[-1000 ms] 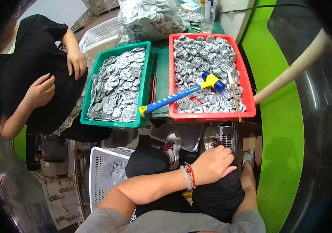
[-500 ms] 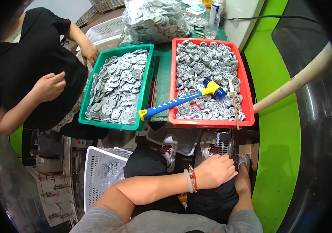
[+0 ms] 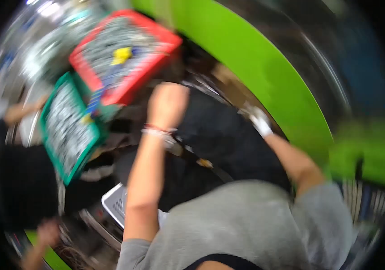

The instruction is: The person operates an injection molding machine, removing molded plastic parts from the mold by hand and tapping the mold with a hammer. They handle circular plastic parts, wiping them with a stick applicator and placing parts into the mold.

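Motion smears this moment. My left hand (image 3: pixel 169 105), with a red and a pale bracelet at the wrist, is over my dark-clothed leg, near the red tray (image 3: pixel 167 45). Its fingers are too blurred to read. Low beside my other leg is my right hand (image 3: pixel 256 120); it looks white, and whether that is a glove or something held is unclear. A mallet (image 3: pixel 97 96) with a blue handle and yellow head lies over the red tray, its handle end reaching the green tray (image 3: pixel 94 140). Small grey parts fill both trays.
A bright green panel (image 3: pixel 264 67) curves along the right. A white crate (image 3: pixel 113 204) stands low by my left arm. Another person's hand (image 3: pixel 41 102) is near the green tray, and a second blurred hand (image 3: pixel 48 231) shows at the lower left. A clear bag (image 3: pixel 43 58) stands behind.
The view has swung to the right, so the trays and mallet sit further left and tilted. My left forearm now points upward in view; my right arm shows more fully.
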`<state>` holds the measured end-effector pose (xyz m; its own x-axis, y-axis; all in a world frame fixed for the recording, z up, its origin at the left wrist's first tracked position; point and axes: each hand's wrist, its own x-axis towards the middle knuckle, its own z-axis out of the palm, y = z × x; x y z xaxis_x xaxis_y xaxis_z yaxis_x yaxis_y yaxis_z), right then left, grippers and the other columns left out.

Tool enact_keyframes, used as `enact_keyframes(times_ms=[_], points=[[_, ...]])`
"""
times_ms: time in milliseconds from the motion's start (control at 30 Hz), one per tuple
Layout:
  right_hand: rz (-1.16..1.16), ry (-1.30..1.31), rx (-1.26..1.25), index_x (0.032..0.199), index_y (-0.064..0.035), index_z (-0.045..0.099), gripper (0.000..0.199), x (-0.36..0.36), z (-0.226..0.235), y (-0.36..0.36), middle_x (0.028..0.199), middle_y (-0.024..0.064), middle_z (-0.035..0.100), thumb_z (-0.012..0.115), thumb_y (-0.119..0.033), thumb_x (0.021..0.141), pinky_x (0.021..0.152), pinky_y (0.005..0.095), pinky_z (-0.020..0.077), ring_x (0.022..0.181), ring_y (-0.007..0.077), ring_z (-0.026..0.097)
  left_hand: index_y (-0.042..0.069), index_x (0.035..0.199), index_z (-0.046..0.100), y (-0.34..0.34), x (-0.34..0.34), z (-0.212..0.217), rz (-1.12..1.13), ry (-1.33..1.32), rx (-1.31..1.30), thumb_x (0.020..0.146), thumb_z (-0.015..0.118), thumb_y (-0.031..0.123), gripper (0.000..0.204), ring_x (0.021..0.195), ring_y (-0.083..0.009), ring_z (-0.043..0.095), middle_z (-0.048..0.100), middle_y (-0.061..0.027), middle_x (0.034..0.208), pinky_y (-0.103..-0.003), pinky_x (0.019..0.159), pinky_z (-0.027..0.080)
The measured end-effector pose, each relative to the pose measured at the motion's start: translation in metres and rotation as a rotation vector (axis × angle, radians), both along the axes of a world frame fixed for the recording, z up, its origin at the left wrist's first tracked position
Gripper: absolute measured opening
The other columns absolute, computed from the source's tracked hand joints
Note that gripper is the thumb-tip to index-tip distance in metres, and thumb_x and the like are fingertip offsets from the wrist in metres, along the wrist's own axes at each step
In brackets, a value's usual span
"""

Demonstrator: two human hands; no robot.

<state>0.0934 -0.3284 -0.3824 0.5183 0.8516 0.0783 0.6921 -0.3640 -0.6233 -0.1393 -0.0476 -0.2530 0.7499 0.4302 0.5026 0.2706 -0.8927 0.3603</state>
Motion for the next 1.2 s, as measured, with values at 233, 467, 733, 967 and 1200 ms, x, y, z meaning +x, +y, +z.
enact_keyframes(times_ms=[233, 467, 733, 967, 1200], points=[[-0.381, -0.135, -0.224, 0.098, -0.0106, 0.056, 0.018, -0.08, 0.05, -0.24, 0.091, 0.0164, 0.057, 0.052, -0.014, 0.081, 0.072, 0.046, 0.0468, 0.083, 0.0376, 0.057, -0.005, 0.096, 0.06, 0.017, -0.008, -0.035, -0.046, -0.114, -0.35, 0.095, 0.048, 0.015, 0.024, 0.064, -0.0203, 0.049, 0.053, -0.0126, 0.071, -0.033, 0.062, 0.041], [-1.278, 0.04, -0.473, 0.1, -0.0106, 0.062, 0.021, -0.276, 0.053, -0.453, 0.095, 0.0185, 0.062, 0.057, -0.014, 0.08, 0.078, 0.0419, 0.0483, 0.09, 0.0365, 0.06, -0.002, 0.116, 0.056, 0.061, -0.024, -0.079, -0.086, -0.065, -1.111, 0.095, 0.044, 0.031, 0.042, 0.105, -0.0186, 0.053, 0.058, -0.009, 0.113, -0.032, 0.096, 0.037], [-1.818, 0.887, -1.232, 0.128, -0.0057, 0.048, 0.052, -0.341, 0.0, -0.578, 0.136, 0.017, 0.043, 0.042, -0.041, 0.09, 0.104, 0.0376, 0.0321, 0.128, 0.0256, 0.039, -0.002, 0.13, 0.044, -0.01, -0.005, -0.025, 0.149, 0.025, -1.739, 0.093, 0.042, 0.04, 0.057, 0.122, -0.0244, 0.044, 0.048, -0.0117, 0.132, -0.035, 0.103, 0.034], [-0.294, 0.054, -0.23, 0.111, -0.0024, 0.054, 0.025, -0.061, -0.003, -0.274, 0.099, 0.0117, 0.059, 0.05, -0.012, 0.088, 0.083, 0.0333, 0.0453, 0.092, 0.0243, 0.058, 0.001, 0.06, 0.046, -0.002, 0.004, -0.004, 0.144, 0.06, -0.801, 0.088, 0.061, 0.034, 0.045, 0.057, -0.0051, 0.029, 0.033, 0.0072, 0.058, -0.027, 0.048, 0.025], [-0.247, 0.322, -0.306, 0.111, -0.0045, 0.056, 0.03, 0.041, -0.083, 0.031, 0.104, 0.0148, 0.063, 0.052, -0.016, 0.084, 0.086, 0.0341, 0.0454, 0.1, 0.0261, 0.059, 0.004, 0.051, 0.048, -0.062, -0.009, 0.032, -0.374, 0.107, -0.23, 0.075, 0.068, 0.016, 0.033, 0.058, -0.0295, 0.055, 0.052, -0.0113, 0.055, -0.039, 0.078, 0.049]])
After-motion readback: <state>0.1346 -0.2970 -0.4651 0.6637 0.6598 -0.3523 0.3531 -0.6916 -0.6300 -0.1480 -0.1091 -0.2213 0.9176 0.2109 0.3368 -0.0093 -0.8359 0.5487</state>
